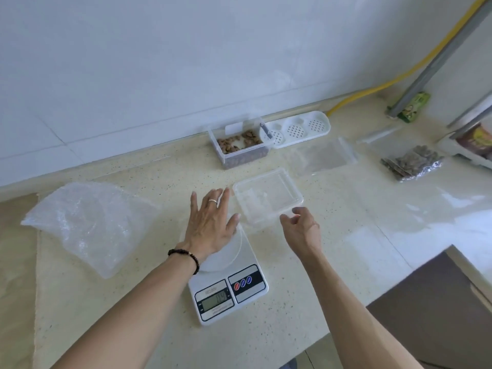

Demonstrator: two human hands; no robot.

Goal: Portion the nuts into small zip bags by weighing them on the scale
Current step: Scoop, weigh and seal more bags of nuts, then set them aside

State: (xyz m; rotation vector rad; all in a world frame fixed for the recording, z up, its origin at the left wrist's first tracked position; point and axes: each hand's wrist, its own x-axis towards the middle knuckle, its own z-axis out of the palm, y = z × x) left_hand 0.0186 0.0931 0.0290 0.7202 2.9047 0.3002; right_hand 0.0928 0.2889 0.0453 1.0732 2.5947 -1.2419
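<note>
Right now the left hand (pixel 210 222) lies flat, fingers straight, over the round platform of the white digital scale (pixel 229 286) on the speckled stone counter (pixel 306 288). Just right, the right hand (pixel 300 227) hovers with loosely curled fingers, holding nothing, at the near corner of a clear, square plastic container (pixel 267 199). Farther back, brown nuts (pixel 238 142) sit in a clear rectangular tub (pixel 239 149). A flat zip bag (pixel 320 155) lies right of it; crinkled plastic (pixel 85 222) lies far left.
</note>
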